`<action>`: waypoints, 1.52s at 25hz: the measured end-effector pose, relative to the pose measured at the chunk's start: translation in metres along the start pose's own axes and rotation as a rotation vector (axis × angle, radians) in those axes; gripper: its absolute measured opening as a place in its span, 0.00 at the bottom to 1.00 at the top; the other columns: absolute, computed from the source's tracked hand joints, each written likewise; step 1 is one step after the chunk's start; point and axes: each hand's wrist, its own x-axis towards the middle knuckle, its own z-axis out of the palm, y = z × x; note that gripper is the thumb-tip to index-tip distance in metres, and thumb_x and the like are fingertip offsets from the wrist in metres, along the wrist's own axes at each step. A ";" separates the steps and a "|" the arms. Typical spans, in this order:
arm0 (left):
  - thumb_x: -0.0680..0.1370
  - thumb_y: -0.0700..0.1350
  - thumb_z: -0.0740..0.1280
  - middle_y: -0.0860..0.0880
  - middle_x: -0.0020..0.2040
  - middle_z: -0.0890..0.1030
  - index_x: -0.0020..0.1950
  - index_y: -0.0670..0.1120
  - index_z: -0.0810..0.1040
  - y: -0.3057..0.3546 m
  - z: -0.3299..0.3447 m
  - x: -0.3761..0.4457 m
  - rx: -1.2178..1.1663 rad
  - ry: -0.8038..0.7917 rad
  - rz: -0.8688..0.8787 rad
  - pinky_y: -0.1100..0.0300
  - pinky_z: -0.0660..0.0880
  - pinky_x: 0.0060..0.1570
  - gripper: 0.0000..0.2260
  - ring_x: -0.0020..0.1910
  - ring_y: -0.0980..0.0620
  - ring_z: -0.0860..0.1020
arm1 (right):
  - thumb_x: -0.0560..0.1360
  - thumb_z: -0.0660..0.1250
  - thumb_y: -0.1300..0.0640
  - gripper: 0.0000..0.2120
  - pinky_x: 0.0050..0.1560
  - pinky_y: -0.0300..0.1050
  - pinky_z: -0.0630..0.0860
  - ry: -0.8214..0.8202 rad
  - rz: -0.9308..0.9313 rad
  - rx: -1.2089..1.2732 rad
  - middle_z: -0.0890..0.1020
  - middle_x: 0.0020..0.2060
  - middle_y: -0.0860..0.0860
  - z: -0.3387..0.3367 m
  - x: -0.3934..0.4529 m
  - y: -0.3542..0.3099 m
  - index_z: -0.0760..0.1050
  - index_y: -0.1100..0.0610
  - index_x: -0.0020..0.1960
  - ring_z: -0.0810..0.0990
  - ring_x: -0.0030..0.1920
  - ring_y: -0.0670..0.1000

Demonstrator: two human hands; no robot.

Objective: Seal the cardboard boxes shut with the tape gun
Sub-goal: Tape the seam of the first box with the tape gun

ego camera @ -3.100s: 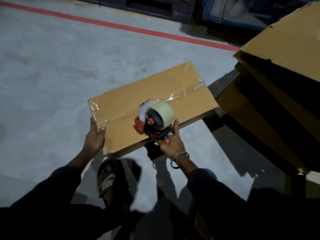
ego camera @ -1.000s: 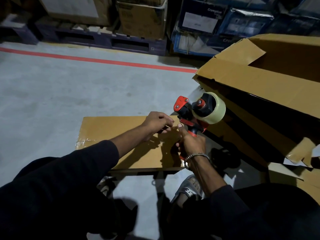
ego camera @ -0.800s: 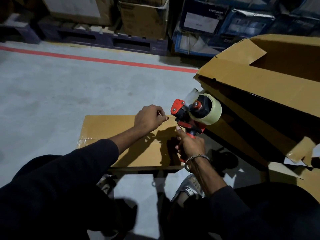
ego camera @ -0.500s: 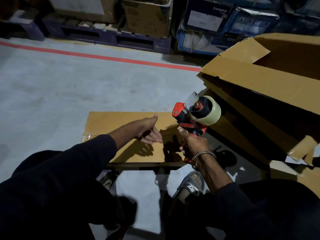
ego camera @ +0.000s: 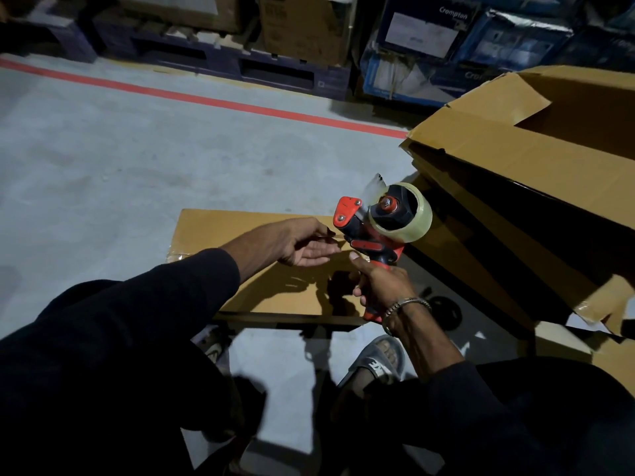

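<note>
Dark sleeves fill the near edge of the head view, with a grey slide sandal (ego camera: 376,360) on the concrete floor (ego camera: 137,159) between them. Right hand (ego camera: 381,286): fingers wrapped tight round the handle of the red-and-black tape gun (ego camera: 374,231); a metal bangle (ego camera: 405,304) sits at the wrist. The gun is held upright, above the right end of the flat box, not touching it. Its clear tape roll (ego camera: 409,218) faces right; a loose tape end sticks up from the top of the roll.

Left hand (ego camera: 302,242): palm turned up, fingers relaxed and spread, gripping nothing, fingertips just beside the gun's red front plate. It hovers over the flat cardboard box (ego camera: 240,228); contact with the box cannot be told.

The flat cardboard box lies closed on the floor, long side running left to right, clear tape wrinkled at its left end. To the right, touching or nearly so, stands a larger open cardboard box (ego camera: 515,156), flaps up and one flap torn.

Farther back: a red floor line (ego camera: 206,99), then a dark pallet (ego camera: 240,63) carrying brown cartons, with blue printed cartons (ego camera: 429,36) at the right.
</note>
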 end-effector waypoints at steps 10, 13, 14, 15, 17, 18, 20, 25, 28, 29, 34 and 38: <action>0.74 0.34 0.72 0.41 0.38 0.85 0.47 0.35 0.86 0.046 0.017 0.058 0.508 0.071 0.460 0.60 0.81 0.36 0.05 0.34 0.50 0.83 | 0.74 0.76 0.43 0.22 0.26 0.40 0.68 0.052 0.063 -0.022 0.80 0.30 0.57 -0.019 0.034 0.003 0.83 0.64 0.43 0.73 0.24 0.51; 0.74 0.31 0.70 0.43 0.37 0.85 0.47 0.36 0.87 0.074 0.032 0.083 0.617 0.025 0.518 0.58 0.82 0.39 0.06 0.35 0.50 0.83 | 0.72 0.77 0.44 0.19 0.28 0.42 0.72 0.164 0.038 0.021 0.82 0.30 0.56 -0.023 0.061 0.011 0.82 0.59 0.38 0.77 0.25 0.51; 0.75 0.30 0.68 0.44 0.37 0.85 0.47 0.37 0.87 0.081 0.037 0.092 0.655 0.011 0.560 0.59 0.82 0.37 0.09 0.34 0.51 0.83 | 0.71 0.77 0.42 0.19 0.29 0.44 0.74 0.212 0.011 -0.006 0.84 0.31 0.55 -0.024 0.071 0.014 0.82 0.59 0.38 0.79 0.26 0.52; 0.75 0.28 0.65 0.45 0.38 0.85 0.46 0.39 0.88 0.088 0.040 0.104 0.689 0.005 0.611 0.60 0.81 0.36 0.12 0.34 0.51 0.83 | 0.70 0.77 0.41 0.20 0.31 0.47 0.76 0.253 -0.018 -0.032 0.85 0.32 0.55 -0.025 0.082 0.017 0.83 0.59 0.39 0.80 0.27 0.52; 0.75 0.27 0.64 0.49 0.37 0.86 0.45 0.43 0.88 0.102 0.041 0.135 0.713 0.016 0.701 0.61 0.80 0.35 0.16 0.36 0.52 0.84 | 0.68 0.77 0.39 0.21 0.34 0.52 0.80 0.303 -0.072 -0.053 0.87 0.35 0.54 -0.024 0.107 0.022 0.84 0.58 0.42 0.84 0.31 0.54; 0.75 0.28 0.66 0.52 0.36 0.86 0.45 0.44 0.89 0.104 0.039 0.153 0.738 0.034 0.742 0.61 0.79 0.36 0.15 0.36 0.54 0.83 | 0.68 0.77 0.39 0.21 0.37 0.54 0.82 0.323 -0.089 -0.062 0.87 0.35 0.53 -0.023 0.120 0.026 0.84 0.58 0.42 0.86 0.33 0.53; 0.75 0.33 0.72 0.56 0.35 0.85 0.47 0.45 0.90 0.104 0.038 0.177 0.815 0.054 0.814 0.63 0.77 0.39 0.09 0.35 0.59 0.81 | 0.67 0.75 0.39 0.19 0.40 0.55 0.85 0.384 -0.096 -0.160 0.86 0.33 0.50 -0.021 0.140 0.032 0.84 0.57 0.41 0.87 0.34 0.53; 0.73 0.40 0.79 0.55 0.40 0.85 0.49 0.45 0.90 0.113 0.044 0.200 0.846 0.077 0.914 0.68 0.75 0.45 0.05 0.43 0.57 0.83 | 0.72 0.72 0.48 0.13 0.38 0.49 0.81 0.653 -0.114 -0.318 0.83 0.33 0.54 -0.003 0.127 0.076 0.80 0.58 0.39 0.83 0.36 0.58; 0.71 0.46 0.82 0.49 0.44 0.88 0.47 0.45 0.90 0.121 0.030 0.211 0.846 -0.118 0.787 0.64 0.80 0.50 0.09 0.47 0.53 0.87 | 0.72 0.73 0.52 0.12 0.38 0.53 0.78 0.713 -0.164 -0.329 0.82 0.31 0.58 0.017 0.095 0.120 0.80 0.60 0.37 0.82 0.37 0.62; 0.71 0.46 0.82 0.48 0.43 0.89 0.47 0.44 0.90 0.118 0.028 0.213 0.869 -0.189 0.743 0.63 0.81 0.50 0.09 0.47 0.52 0.87 | 0.72 0.74 0.52 0.11 0.38 0.52 0.78 0.707 -0.142 -0.330 0.82 0.30 0.56 0.022 0.089 0.130 0.80 0.59 0.36 0.81 0.36 0.61; 0.71 0.50 0.82 0.55 0.43 0.88 0.46 0.49 0.90 0.104 0.034 0.226 0.906 -0.105 0.860 0.58 0.78 0.55 0.07 0.47 0.60 0.85 | 0.71 0.74 0.52 0.11 0.37 0.50 0.77 0.734 -0.063 -0.315 0.80 0.28 0.54 0.016 0.099 0.138 0.78 0.57 0.35 0.79 0.35 0.61; 0.70 0.54 0.81 0.58 0.45 0.88 0.45 0.52 0.90 0.106 0.040 0.232 0.887 -0.011 0.874 0.52 0.80 0.59 0.08 0.52 0.59 0.84 | 0.70 0.74 0.55 0.07 0.40 0.45 0.70 0.783 -0.188 -0.326 0.81 0.37 0.54 0.009 0.105 0.126 0.78 0.57 0.40 0.80 0.41 0.59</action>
